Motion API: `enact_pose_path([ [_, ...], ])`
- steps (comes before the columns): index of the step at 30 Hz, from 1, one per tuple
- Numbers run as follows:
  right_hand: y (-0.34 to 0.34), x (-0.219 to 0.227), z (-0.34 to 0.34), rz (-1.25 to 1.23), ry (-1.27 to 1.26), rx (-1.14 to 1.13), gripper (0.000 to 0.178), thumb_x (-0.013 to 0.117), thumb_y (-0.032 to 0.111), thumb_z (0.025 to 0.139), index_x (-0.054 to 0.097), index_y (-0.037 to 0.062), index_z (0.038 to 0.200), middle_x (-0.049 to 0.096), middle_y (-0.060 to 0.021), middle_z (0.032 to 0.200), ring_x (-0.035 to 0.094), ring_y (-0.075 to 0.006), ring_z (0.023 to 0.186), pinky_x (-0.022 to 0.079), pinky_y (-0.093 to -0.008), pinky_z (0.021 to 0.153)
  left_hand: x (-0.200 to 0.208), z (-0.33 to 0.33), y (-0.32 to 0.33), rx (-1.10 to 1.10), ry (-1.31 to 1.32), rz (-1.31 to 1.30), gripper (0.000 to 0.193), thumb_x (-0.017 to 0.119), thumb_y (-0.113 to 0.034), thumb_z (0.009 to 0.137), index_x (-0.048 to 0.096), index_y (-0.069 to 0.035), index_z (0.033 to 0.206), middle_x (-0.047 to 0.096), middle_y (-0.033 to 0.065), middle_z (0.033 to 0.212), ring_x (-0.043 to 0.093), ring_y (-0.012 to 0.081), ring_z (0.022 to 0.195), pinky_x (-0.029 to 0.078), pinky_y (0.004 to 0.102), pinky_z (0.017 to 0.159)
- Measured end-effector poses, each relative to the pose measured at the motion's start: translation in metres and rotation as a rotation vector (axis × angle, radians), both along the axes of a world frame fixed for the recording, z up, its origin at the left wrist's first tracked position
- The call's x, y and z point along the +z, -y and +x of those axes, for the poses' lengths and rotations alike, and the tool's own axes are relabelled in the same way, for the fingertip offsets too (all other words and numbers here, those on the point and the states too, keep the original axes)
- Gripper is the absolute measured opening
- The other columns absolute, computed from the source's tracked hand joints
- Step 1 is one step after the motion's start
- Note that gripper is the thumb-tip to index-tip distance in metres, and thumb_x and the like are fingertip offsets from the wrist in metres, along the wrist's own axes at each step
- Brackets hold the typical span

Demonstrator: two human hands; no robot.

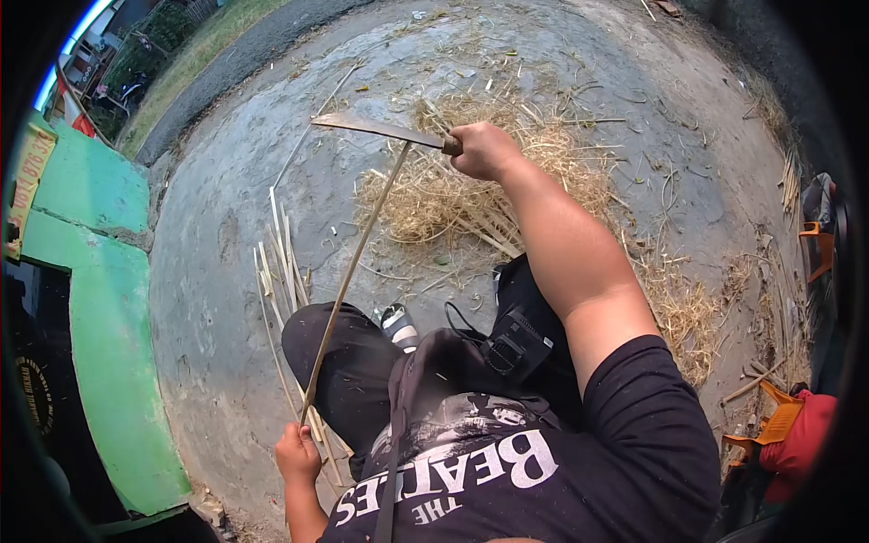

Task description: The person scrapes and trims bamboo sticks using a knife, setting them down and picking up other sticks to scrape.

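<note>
- Head view: one long strip, tan and woody (349,271), slanting in the air between the two hands and crossing the bent left knee (362,371).
- Left hand (298,452), closed round the strip's lower end; to my eye, an anchor that keeps the length steady.
- Right hand (484,151), well apart from the left, wrapped about the handle of a long-bladed knife (371,128); arm stretched forward, probably to keep the blade well away from the body.
- Blade, lying across the strip's upper end, apparently touching; how deep the edge sits, I cannot tell.
- Pale strips (289,255), several, loosely bunched on the ground by the left knee, presumably there for easy reach.
- Curly shavings (543,176), one straw-coloured heap ahead of the person, beneath and beyond the knife.
- Ground (213,271), grey, worn and stained concrete, strewn with stray curls.
- Green wall (113,326), at left; grass verge (204,63) beyond.
- Orange chair parts (780,418) and red cloth (807,443), at the right rim, partly cut off.
</note>
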State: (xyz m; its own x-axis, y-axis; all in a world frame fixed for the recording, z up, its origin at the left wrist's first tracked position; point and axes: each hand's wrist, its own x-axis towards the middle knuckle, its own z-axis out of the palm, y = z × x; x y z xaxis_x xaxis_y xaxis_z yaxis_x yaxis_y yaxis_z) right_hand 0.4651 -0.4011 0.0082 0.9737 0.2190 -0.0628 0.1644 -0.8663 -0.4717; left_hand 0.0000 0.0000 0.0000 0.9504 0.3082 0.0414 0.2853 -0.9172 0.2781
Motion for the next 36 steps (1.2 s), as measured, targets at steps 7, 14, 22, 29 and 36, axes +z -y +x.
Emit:
enact_pose_path([
  [7,-0.021,0.013,-0.029,-0.002,0.124,0.223,0.017,0.064,0.02,0.083,0.073,0.018,0.097,0.074,-0.0103,0.098,0.071,-0.0333,0.096,0.057,-0.046,0.084,0.012,-0.001,0.01,0.013,-0.078,-0.168,0.04,0.051,-0.033,0.106,0.055,-0.002,0.082,0.059,0.0216,0.066,0.061,0.0458,0.064,0.044,0.0491,0.056],
  [14,0.011,-0.024,0.013,0.223,-0.097,-0.222,0.029,0.066,0.022,0.084,0.074,0.0195,0.111,0.074,-0.0152,0.11,0.07,-0.0329,0.102,0.056,-0.0421,0.088,0.019,-0.01,0.01,0.025,-0.074,-0.204,0.044,0.051,-0.034,0.107,0.052,-0.001,0.078,0.057,0.0198,0.061,0.058,0.0394,0.054,0.042,0.0454,0.052],
  [22,-0.056,0.016,-0.049,0.251,0.115,0.467,0.017,0.071,0.021,0.077,0.071,0.0123,0.091,0.072,-0.0142,0.086,0.071,-0.0363,0.086,0.057,-0.0468,0.077,0.026,0.068,0.048,0.059,-0.049,-0.289,0.043,0.051,-0.032,0.107,0.052,0.001,0.079,0.057,0.0224,0.063,0.058,0.0424,0.058,0.041,0.0471,0.054],
  [29,-0.075,-0.012,-0.051,0.023,-0.125,0.534,0.022,0.067,0.019,0.079,0.075,0.0129,0.099,0.074,-0.0154,0.096,0.07,-0.0362,0.095,0.056,-0.0465,0.082,0.021,0.079,0.067,0.017,-0.039,-0.056,0.035,0.052,-0.029,0.106,0.055,-0.002,0.084,0.061,0.0259,0.072,0.06,0.0514,0.07,0.044,0.0573,0.06],
  [36,-0.092,-0.01,-0.073,-0.047,-0.072,0.679,0.028,0.065,0.017,0.078,0.075,0.0125,0.104,0.074,-0.0163,0.1,0.071,-0.0365,0.096,0.057,-0.0456,0.085,0.02,0.08,0.062,0.026,-0.031,0.013,0.034,0.053,-0.028,0.105,0.055,-0.003,0.083,0.061,0.0256,0.071,0.06,0.0514,0.069,0.044,0.0565,0.058],
])
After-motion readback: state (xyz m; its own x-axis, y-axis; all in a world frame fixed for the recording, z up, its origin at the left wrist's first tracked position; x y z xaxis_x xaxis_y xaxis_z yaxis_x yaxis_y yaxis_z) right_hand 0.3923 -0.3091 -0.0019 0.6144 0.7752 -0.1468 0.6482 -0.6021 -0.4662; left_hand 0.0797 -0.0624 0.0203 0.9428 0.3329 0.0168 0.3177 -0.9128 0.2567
